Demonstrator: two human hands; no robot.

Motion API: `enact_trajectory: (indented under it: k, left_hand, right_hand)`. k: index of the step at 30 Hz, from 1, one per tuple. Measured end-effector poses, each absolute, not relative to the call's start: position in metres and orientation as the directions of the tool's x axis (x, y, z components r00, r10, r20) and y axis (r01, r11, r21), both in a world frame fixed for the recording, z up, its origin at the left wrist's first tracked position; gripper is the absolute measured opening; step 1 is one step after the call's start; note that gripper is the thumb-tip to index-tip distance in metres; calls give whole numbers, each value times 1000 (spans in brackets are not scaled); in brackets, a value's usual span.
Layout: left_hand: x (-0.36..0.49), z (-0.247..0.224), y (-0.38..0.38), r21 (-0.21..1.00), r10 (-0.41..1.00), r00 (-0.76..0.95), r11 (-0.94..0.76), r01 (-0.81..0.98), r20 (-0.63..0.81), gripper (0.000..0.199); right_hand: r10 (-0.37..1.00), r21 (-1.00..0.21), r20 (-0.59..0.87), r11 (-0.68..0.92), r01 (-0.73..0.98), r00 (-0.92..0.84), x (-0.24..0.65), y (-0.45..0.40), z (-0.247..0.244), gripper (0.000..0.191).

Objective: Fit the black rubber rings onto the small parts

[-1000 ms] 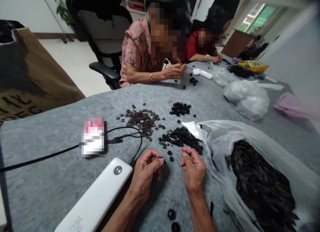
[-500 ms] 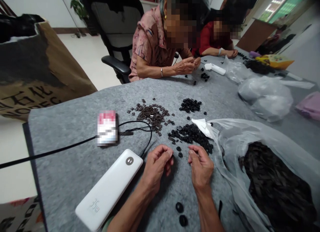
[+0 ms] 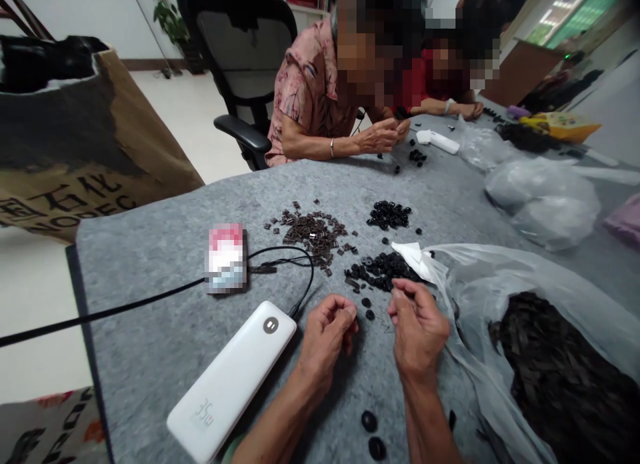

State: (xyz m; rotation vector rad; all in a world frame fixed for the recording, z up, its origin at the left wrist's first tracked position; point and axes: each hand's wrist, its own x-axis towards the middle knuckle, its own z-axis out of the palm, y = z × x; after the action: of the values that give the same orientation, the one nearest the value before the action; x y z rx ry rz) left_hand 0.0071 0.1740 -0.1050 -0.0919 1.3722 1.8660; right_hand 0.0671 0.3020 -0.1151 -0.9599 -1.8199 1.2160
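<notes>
My left hand [image 3: 327, 337] is closed, thumb pressed to the forefinger above the grey felt table cover [image 3: 150, 264]. What its pinch holds, if anything, is too small to name. Across a gap, my right hand [image 3: 420, 327] also pinches, and its fingertips hide whatever is there. Just beyond them lies a heap of black round button-like pieces [image 3: 377, 272]. Two loose black discs [image 3: 369, 314] rest between the hands. A shiny black button-like piece [image 3: 369, 421] lies closer to me, with another beside it. Farther off are piles of black rings [image 3: 389, 215] and small brown flat pieces [image 3: 315, 234].
A white power bank [image 3: 233, 384] with a black cable [image 3: 135, 309] lies left of my hands. On the right, a clear plastic bag [image 3: 480, 317] holds dark strips [image 3: 560, 364]. A person [image 3: 310, 84] works opposite; another in red sits beyond. White paper [image 3: 415, 259] touches the heap.
My right hand has moved away from my left and slightly forward, widening the gap between them. My left hand keeps its pinch. The whole view has shifted a little.
</notes>
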Motion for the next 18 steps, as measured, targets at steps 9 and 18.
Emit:
enact_trajectory:
  k: [9,18]
  left_hand:
    - [0,-101,172,735,392,-786,-312,-602,-477,32]
    - [17,-100,175,786,342,-827,-292,-545,-446,20]
  right_hand:
    - [856,-966,11,142,215,-516,66,312,-113,31]
    - [793,-780,214,490,388,-571,119,312,-128,23]
